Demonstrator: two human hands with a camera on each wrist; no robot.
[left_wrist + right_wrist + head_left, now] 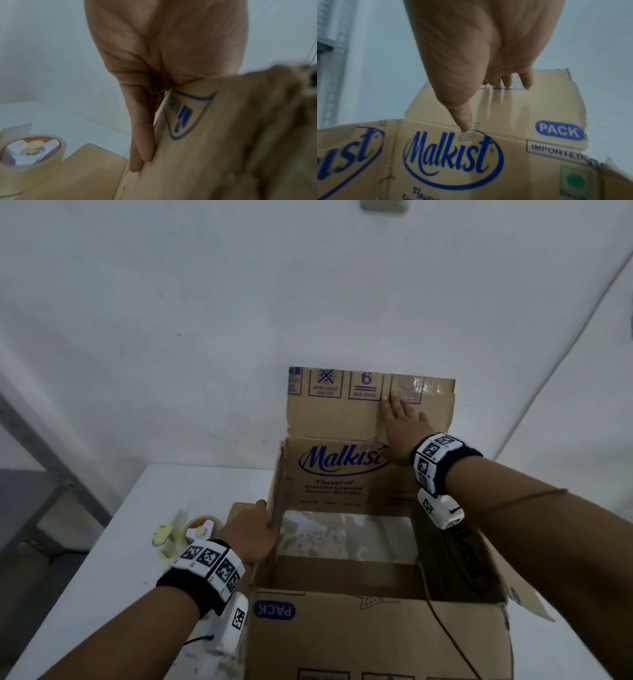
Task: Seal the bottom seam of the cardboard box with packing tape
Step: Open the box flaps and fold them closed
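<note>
A brown "Malkist" cardboard box (342, 474) stands on the white table (113, 570), open at the top, and the table shows through its open underside. My left hand (253, 530) grips the top edge of the left wall (205, 148), its fingers (142, 142) running down the outside. My right hand (400, 426) lies flat with straight fingers (525, 79) against the upright far flap (539, 105), the thumb near the fold line. A roll of clear packing tape (202, 529) sits on the table left of the box, seen close in the left wrist view (32, 159).
A small bottle with a yellow cap (34, 146) stands inside the roll. A side flap (94, 169) lies outward beside it. A grey metal rack (41, 467) stands left of the table. A thin dark cable (445, 631) crosses the near wall. The white wall is just behind the box.
</note>
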